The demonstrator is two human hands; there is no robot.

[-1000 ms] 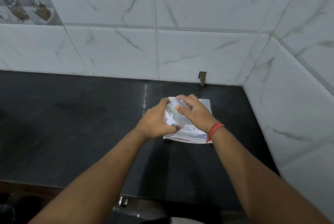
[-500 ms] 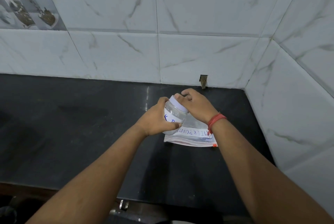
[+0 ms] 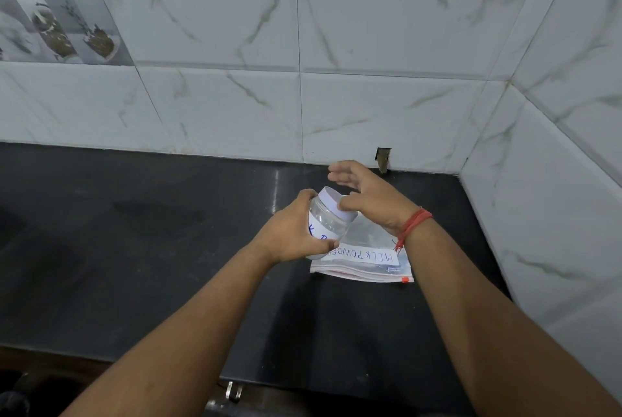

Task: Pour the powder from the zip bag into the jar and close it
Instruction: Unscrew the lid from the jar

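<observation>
While 1 left hand (image 3: 292, 235) grips 1 jar (image 3: 328, 221), 1 zip bag (image 3: 367, 257) lies flat.

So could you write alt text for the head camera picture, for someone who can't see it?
A person's left hand grips a clear jar with a white lid, tilted over a black counter, while the right hand hovers open by the lid. A zip bag labelled MILK POWDER lies flat beneath.

the jar (image 3: 328, 226) is clear, glossy plastic with a smooth matt white lid (image 3: 337, 203) and a paper label. the zip bag (image 3: 365, 260), at its 4 o'clock, is thin shiny clear plastic with a white paper strip. the bench (image 3: 151, 248) is dark polished stone. the wall tiles (image 3: 387, 29) are glossy, marble-veined ceramic.
</observation>
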